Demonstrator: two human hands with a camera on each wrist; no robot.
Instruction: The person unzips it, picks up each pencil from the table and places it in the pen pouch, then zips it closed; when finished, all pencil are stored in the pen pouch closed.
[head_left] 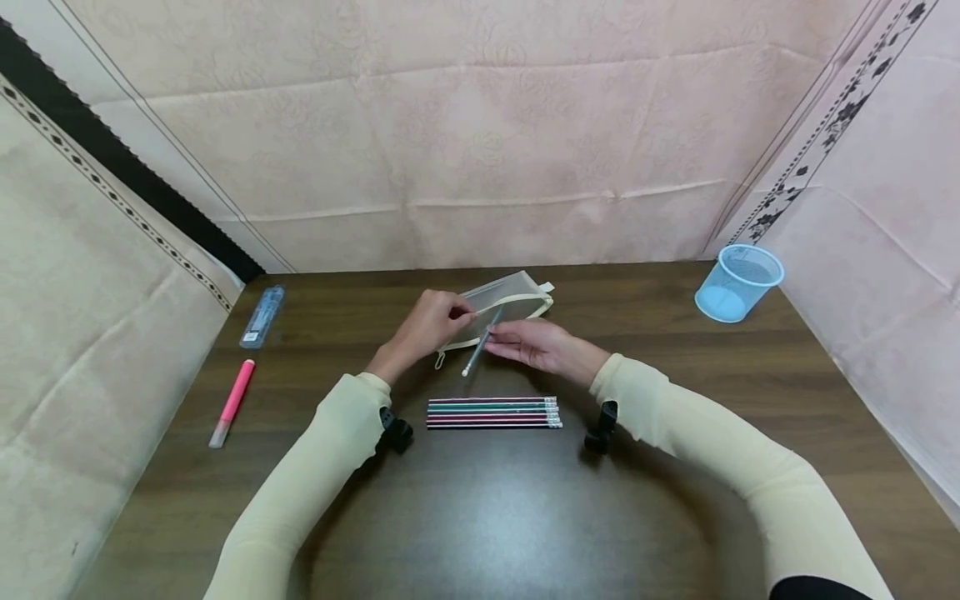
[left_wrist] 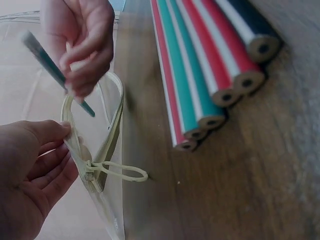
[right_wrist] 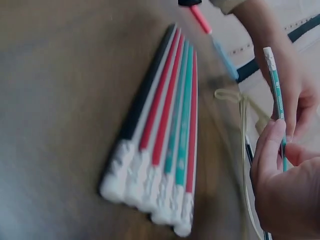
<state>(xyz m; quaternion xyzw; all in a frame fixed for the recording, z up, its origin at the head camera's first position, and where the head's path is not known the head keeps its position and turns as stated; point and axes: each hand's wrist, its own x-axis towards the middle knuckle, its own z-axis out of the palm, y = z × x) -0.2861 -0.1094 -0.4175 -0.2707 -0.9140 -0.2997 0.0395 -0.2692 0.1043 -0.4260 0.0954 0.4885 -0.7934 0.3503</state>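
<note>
My left hand (head_left: 429, 325) pinches the rim of a see-through zip pouch (head_left: 501, 292) with a cream-coloured edge, and its mouth gapes. Between the thumb and fingers of my right hand (head_left: 542, 343) is a green pencil (right_wrist: 276, 87), its white eraser end pointing back toward me. The pencil's other end points down into the pouch's opening in the left wrist view. A cord loop (left_wrist: 125, 171) hangs from the zip pull. Nearer to me, several striped pencils (head_left: 491, 413) in red, green and black lie side by side, erasers to the right.
On the left of the wooden table (head_left: 637, 517) lie a pink marker (head_left: 234, 400) and a slim blue packet (head_left: 262, 317). A light blue plastic cup (head_left: 737, 285) stands at the back right corner. Pale cloth (head_left: 480, 150) hangs behind the table's far edge.
</note>
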